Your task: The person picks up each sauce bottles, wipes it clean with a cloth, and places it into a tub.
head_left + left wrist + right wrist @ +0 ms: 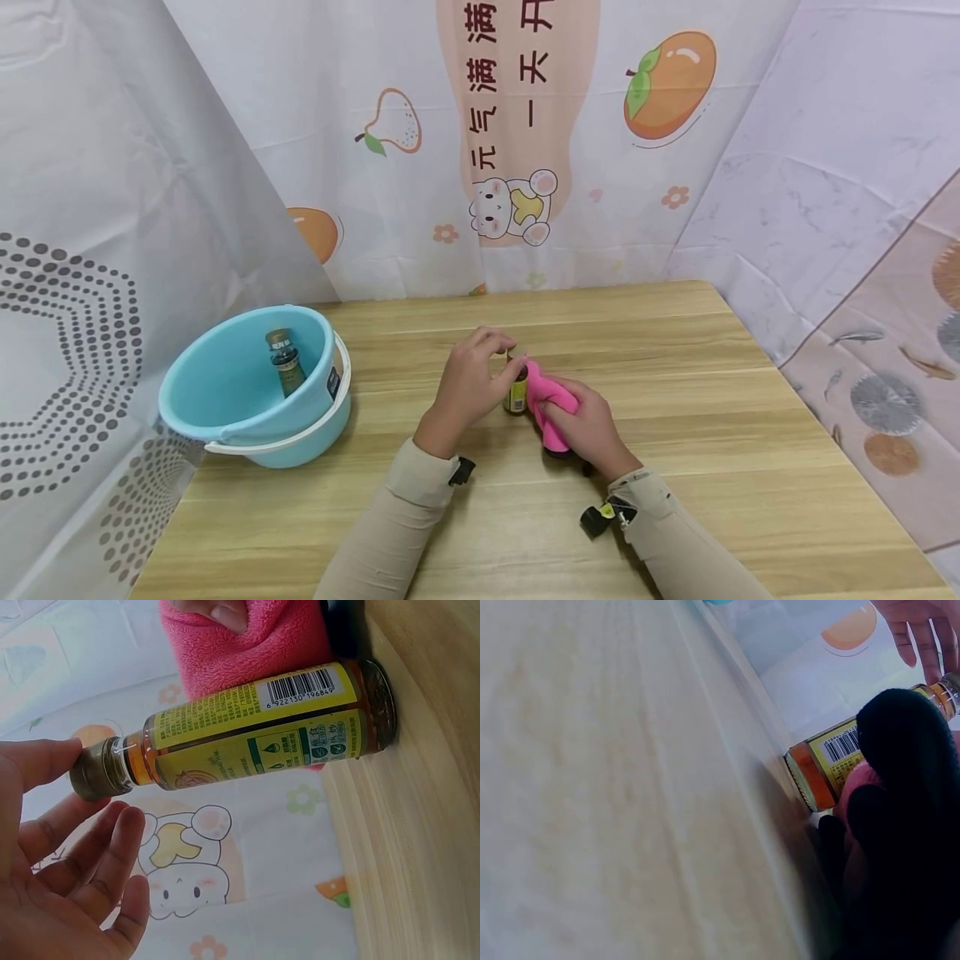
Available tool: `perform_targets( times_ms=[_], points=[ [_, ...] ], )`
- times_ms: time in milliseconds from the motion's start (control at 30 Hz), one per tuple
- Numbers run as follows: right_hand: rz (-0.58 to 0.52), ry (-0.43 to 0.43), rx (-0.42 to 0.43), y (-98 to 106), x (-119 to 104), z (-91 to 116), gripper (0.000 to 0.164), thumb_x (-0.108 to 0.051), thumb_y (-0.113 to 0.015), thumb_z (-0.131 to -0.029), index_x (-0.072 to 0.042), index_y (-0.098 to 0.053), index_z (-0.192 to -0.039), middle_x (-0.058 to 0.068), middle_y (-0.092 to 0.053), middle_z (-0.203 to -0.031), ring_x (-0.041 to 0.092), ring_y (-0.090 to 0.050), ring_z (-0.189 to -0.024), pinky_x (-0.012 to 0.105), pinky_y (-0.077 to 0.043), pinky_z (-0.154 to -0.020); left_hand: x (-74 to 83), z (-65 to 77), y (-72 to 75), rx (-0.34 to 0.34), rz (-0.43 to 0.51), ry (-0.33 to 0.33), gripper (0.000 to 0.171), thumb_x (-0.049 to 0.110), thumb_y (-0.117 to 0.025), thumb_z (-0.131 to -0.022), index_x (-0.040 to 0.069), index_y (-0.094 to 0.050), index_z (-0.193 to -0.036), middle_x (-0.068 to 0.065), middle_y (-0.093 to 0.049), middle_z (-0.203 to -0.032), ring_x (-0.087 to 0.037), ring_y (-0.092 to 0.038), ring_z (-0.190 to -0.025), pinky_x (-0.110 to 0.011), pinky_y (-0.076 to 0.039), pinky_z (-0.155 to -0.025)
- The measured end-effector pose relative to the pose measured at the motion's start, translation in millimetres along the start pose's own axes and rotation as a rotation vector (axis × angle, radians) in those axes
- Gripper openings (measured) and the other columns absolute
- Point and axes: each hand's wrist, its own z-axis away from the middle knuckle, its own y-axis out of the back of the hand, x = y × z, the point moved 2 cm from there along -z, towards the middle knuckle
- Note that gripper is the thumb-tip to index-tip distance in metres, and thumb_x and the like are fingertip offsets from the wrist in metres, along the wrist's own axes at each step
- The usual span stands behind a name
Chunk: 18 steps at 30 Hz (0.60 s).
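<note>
A small bottle (517,397) with a yellow label and amber contents stands upright on the wooden table. My left hand (468,379) pinches its brownish-gold cap (99,771) between thumb and index finger, the other fingers spread below in the left wrist view. In my right hand (588,423) is a bunched pink cloth (551,400), which lies against the bottle's right side. Under the cloth's lower end shows a dark shape (557,454), mostly covered. Dark forms (907,742) overlap the bottle and much of the cloth in the right wrist view.
A light blue bucket (213,371) with a white handle stands at the table's left, apparently nested in another. A dark bottle (288,364) with a brown cap leans inside it. Behind the table (675,350) hangs a printed white curtain (405,212).
</note>
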Motion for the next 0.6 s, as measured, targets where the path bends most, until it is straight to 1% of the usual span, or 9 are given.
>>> perform_targets(
  times_ms=[100, 167, 267, 400, 600],
  points=[
    [0.009, -0.022, -0.009, -0.6, -0.2, 0.2, 0.042, -0.022, -0.078, -0.088, -0.023, -0.073, -0.129, 0.005, -0.074, -0.118, 0.020, -0.065, -0.091, 0.034, -0.055, -0.076, 0.5, 0.5, 1.2, 0.008, -0.024, 0.010, 0.028, 0.029, -0.079, -0.093, 0.009, -0.076, -0.113, -0.002, -0.072, -0.110, -0.017, -0.069, -0.093, -0.043, -0.055, -0.084],
    [0.011, -0.031, -0.015, -0.6, -0.4, 0.0, 0.042, -0.022, -0.078, -0.088, -0.023, -0.073, -0.130, 0.005, -0.074, -0.118, 0.020, -0.065, -0.090, 0.034, -0.055, -0.075, 0.4, 0.5, 2.0, 0.022, -0.050, 0.023, 0.033, 0.034, -0.080, -0.092, 0.011, -0.076, -0.114, -0.002, -0.072, -0.110, -0.017, -0.070, -0.092, -0.043, -0.054, -0.083],
    [0.011, -0.035, -0.021, -0.7, -0.4, -0.3, 0.042, -0.022, -0.078, -0.088, -0.024, -0.072, -0.130, 0.005, -0.073, -0.118, 0.021, -0.065, -0.090, 0.034, -0.055, -0.075, -0.9, 0.6, 2.7, 0.038, -0.079, 0.048, 0.037, 0.040, -0.082, -0.090, 0.011, -0.076, -0.112, -0.001, -0.072, -0.109, -0.017, -0.071, -0.095, -0.042, -0.054, -0.081],
    [0.010, -0.033, -0.020, -0.7, -0.5, -0.8, 0.042, -0.023, -0.078, -0.088, -0.024, -0.072, -0.130, 0.005, -0.073, -0.119, 0.021, -0.065, -0.091, 0.034, -0.055, -0.075, -2.7, 0.6, 2.8, 0.046, -0.097, 0.059, 0.035, 0.043, -0.082, -0.089, 0.013, -0.076, -0.104, 0.001, -0.072, -0.106, -0.018, -0.070, -0.103, -0.040, -0.053, -0.080],
    [-0.003, -0.010, 0.004, -0.6, 0.0, 0.3, 0.042, -0.023, -0.080, -0.087, -0.026, -0.073, -0.129, 0.002, -0.073, -0.119, 0.021, -0.066, -0.092, 0.034, -0.056, -0.076, -3.3, 1.8, 1.0, 0.044, -0.091, 0.048, 0.030, 0.041, -0.083, -0.088, 0.015, -0.076, -0.101, 0.002, -0.073, -0.107, -0.018, -0.070, -0.107, -0.044, -0.053, -0.084]
  ],
)
